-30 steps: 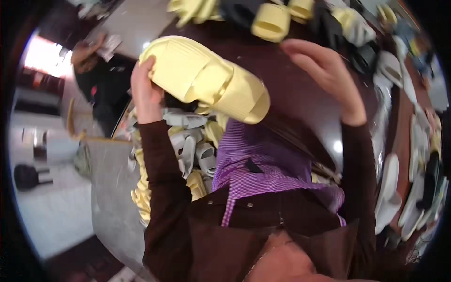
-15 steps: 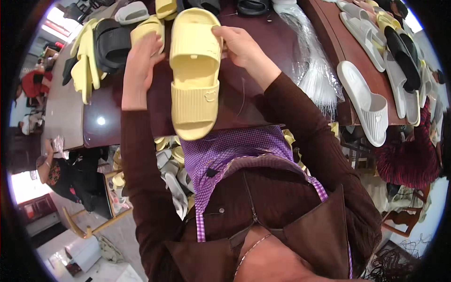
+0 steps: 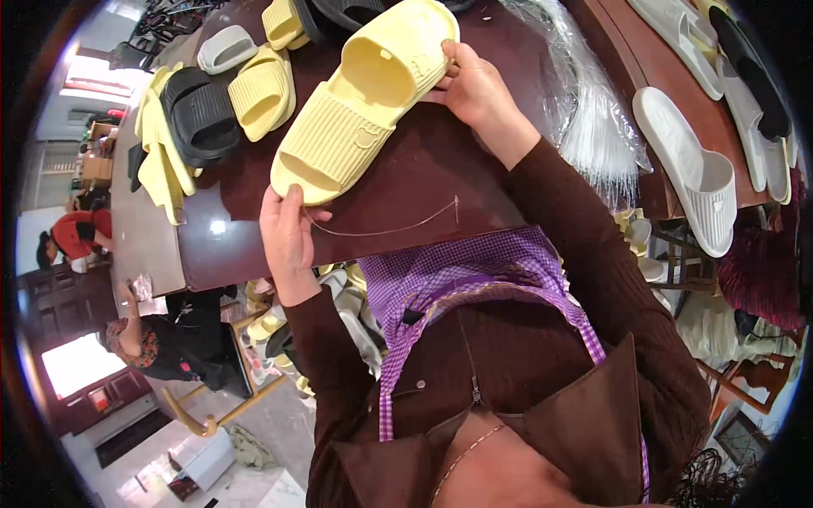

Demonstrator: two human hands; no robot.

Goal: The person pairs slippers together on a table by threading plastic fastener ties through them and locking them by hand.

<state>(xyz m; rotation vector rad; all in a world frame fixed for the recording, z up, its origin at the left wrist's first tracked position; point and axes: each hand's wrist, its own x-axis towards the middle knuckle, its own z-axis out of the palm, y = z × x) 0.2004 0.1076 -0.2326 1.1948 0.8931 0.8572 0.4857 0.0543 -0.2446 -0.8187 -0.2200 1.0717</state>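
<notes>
The pale yellow slide slipper (image 3: 343, 140) is held slantwise above the dark table (image 3: 402, 190), top side up, its open toe at lower left, its ribbed strap bearing a raised outline motif.

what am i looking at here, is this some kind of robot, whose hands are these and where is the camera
There is no robot: the left hand and right hand are a person's own, bare. A wide fisheye camera on that person's head looks down, so straight edges bend and the purple checked apron shows below.

The fingers hold what looks like two yellow slippers fitted together: left hand at the lower end, right hand at the upper side.

Behind them, the dark glossy table bears more footwear, including a black slipper and a pale grey slipper, plus a white bundle in clear plastic.
</notes>
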